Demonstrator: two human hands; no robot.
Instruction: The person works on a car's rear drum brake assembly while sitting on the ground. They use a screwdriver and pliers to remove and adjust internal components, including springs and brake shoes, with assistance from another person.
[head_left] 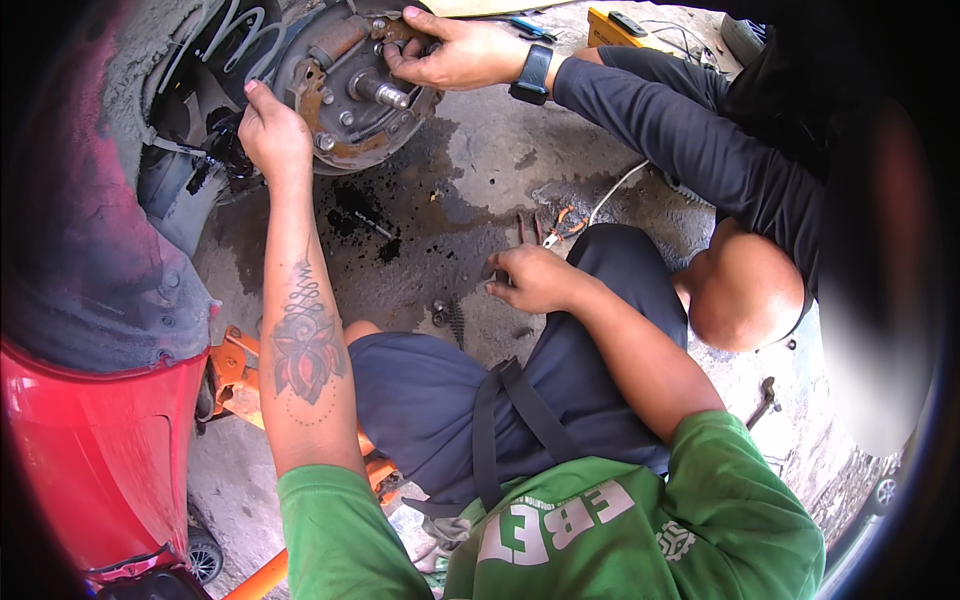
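A drum brake assembly (345, 85) with rusty shoes and a protruding threaded spindle (380, 90) sits at the upper left. My left hand (275, 135) is closed at the near left edge of its round backing plate, its thumb pointing up and its other fingers mostly hidden. Over my knee, my right hand (535, 278) has curled fingers with darkened tips; I cannot make out anything in them. Pliers with orange handles (565, 225) lie just beyond it. From the right, another person's hand (455, 52), with a dark watch, touches the brake's upper right side.
A suspension coil spring (245, 40) stands behind the brake, beside a red car panel (100, 450). An orange jack (235, 370) is near my left arm. Black stains (365, 215) mark the concrete. A small spring (457, 322) and a metal tool (765, 402) lie on the ground.
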